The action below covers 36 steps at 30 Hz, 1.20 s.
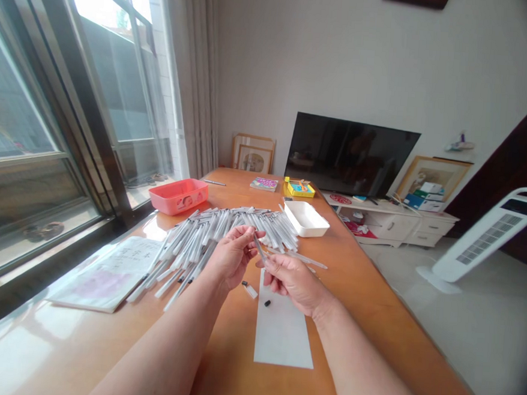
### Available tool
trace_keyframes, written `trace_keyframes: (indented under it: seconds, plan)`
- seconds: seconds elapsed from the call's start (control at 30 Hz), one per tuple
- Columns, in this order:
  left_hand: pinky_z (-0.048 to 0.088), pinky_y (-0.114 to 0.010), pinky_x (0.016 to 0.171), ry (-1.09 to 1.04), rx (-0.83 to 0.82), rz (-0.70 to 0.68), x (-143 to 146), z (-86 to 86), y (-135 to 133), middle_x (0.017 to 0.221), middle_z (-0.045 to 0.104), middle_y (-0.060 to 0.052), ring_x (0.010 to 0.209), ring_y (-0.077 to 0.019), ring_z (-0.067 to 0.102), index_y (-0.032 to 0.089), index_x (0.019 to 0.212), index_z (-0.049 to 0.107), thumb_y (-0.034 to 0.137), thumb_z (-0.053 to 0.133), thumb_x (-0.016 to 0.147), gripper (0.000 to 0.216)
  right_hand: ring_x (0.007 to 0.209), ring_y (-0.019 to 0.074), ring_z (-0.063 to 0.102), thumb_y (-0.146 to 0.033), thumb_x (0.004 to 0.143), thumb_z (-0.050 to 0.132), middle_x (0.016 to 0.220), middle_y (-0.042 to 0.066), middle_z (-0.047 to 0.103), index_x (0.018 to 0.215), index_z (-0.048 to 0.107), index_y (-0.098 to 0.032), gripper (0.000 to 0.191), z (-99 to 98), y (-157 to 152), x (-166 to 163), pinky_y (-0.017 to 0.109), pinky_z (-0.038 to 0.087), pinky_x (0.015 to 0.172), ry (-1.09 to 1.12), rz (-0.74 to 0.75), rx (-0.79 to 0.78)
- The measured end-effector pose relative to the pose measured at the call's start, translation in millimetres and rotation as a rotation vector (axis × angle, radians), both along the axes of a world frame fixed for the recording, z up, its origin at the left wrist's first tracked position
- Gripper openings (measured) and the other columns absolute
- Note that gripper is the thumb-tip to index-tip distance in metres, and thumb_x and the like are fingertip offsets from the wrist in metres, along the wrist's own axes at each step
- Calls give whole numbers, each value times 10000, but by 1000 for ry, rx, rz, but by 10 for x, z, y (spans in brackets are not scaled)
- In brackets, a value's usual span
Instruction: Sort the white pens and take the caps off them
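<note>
Bare forearms (pixel 163 347) nearest me. Pen (pixel 260 249) held between my hands, before pile (pixel 197 241). Left hand (pixel 235 252) pinches far end, right hand (pixel 291 279) near end; both clamped on it, close together. Looks light, stiff, probably slick, maybe brittle if bent. I judge fingertip hold near ends best.
</note>
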<state>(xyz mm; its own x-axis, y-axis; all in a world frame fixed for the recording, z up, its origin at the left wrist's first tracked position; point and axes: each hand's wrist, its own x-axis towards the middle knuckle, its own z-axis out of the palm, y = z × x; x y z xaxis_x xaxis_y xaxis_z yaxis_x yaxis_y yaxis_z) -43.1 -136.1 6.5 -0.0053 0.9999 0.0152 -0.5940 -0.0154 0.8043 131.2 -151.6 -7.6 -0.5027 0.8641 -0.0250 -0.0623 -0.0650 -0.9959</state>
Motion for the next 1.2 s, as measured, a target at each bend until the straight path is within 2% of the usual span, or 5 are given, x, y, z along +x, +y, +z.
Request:
trace_keyframes:
  seconds: [0.3, 0.57, 0.87, 0.97, 1.2]
  plan:
    - [496, -287, 672, 154, 140, -278, -68, 107, -106, 975, 728, -90, 678, -130, 618, 165, 1050, 652, 392, 733, 850, 313, 498, 53, 381, -493, 853, 714, 692, -7, 580, 920, 674, -161, 341, 95, -47, 42, 210, 252, 490, 169, 69, -193]
    - [454, -248, 667, 272, 104, -60, -17, 75, -73, 761, 676, -39, 629, -97, 553, 141, 741, 630, 411, 788, 781, 315, 516, 90, 431, -555, 877, 654, 661, -13, 598, 895, 656, -188, 368, 1, 8, -15, 229, 302, 489, -109, -99, 155]
    - [414, -258, 635, 349, 42, 205, 106, 6, -60, 626, 628, -11, 577, -101, 531, 163, 646, 556, 468, 823, 723, 412, 618, 155, 473, -399, 926, 604, 636, -7, 565, 721, 590, -224, 270, -22, 10, -65, 279, 311, 569, -393, -359, 651]
    - [429, -261, 661, 367, 42, 180, 89, -5, -53, 663, 647, -15, 596, -102, 548, 164, 673, 561, 475, 818, 730, 408, 604, 149, 472, -447, 916, 609, 642, -3, 569, 717, 587, -218, 304, -21, 1, -75, 272, 320, 553, -316, -306, 502]
    - [493, -292, 696, 168, 141, -242, -98, 103, -102, 995, 718, -90, 791, -168, 656, 199, 1189, 633, 417, 708, 865, 397, 481, 61, 322, -542, 846, 696, 642, -31, 529, 890, 655, -175, 372, 42, -44, -40, 222, 192, 461, 84, 19, -96]
